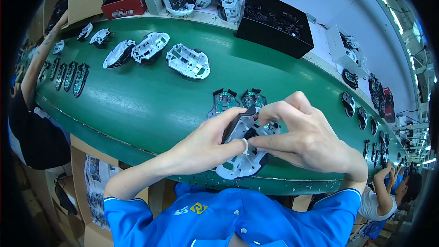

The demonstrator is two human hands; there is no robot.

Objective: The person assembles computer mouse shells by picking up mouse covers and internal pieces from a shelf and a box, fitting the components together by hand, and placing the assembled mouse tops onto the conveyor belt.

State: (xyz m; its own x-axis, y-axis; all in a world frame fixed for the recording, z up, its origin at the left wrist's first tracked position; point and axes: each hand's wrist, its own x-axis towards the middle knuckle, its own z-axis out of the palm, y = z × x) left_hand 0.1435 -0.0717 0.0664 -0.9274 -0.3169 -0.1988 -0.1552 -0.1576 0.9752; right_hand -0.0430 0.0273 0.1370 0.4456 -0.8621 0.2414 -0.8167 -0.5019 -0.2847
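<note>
My left hand is wrapped round a white plastic housing shell with a black outer side, held tilted above the table's near edge. Its thumb lies across the open inside, where a small black part sits. My right hand is closed over the shell's right side, thumb and fingers bent together at the inside. Whatever lies between those fingertips is too small and covered to make out. Just beyond the hands lie two green circuit boards in black frames, a left one and a right one.
On the green table, white shells and a row of circuit boards lie to the left. A black box of small dark parts stands at the back. Co-workers sit at both sides; one's arm reaches over the left end.
</note>
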